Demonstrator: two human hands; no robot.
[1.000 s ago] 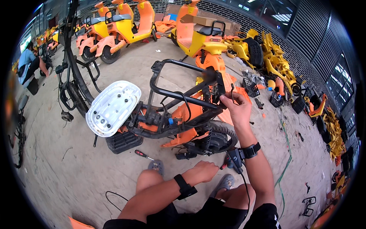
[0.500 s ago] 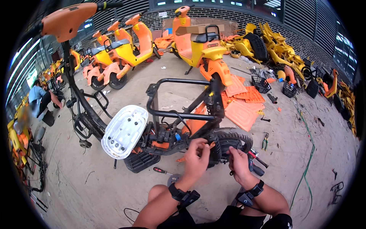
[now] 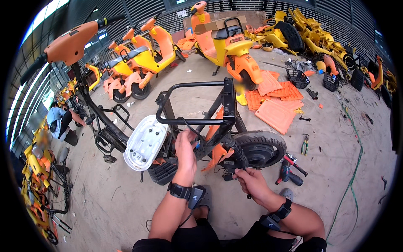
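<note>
The stripped black scooter frame (image 3: 191,85) stands before me, its rear wheel (image 3: 262,150) on the right. My left hand (image 3: 185,152) reaches inside the frame, beside a blue connector (image 3: 197,145) and black cables. Its fingertips are partly hidden there, so I cannot tell what they hold. Below the wheel and the shock absorber (image 3: 236,151), my right hand (image 3: 253,184) is closed. A small dark end shows under its fingers; the thing itself is too covered to name. A white oval tray (image 3: 145,140) with several dark bolts sits left of my left hand.
A cordless drill (image 3: 286,171), a red-handled tool (image 3: 296,164) and pliers (image 3: 304,144) lie right of the wheel. Orange panels (image 3: 275,115) are spread behind. A green hose (image 3: 356,168) crosses the floor. Scooters (image 3: 155,54) stand at the back; a person (image 3: 62,119) crouches far left.
My left hand has moved from beside the wheel, left and up into the frame. My right hand has shifted slightly left and down. The view has turned a little.
</note>
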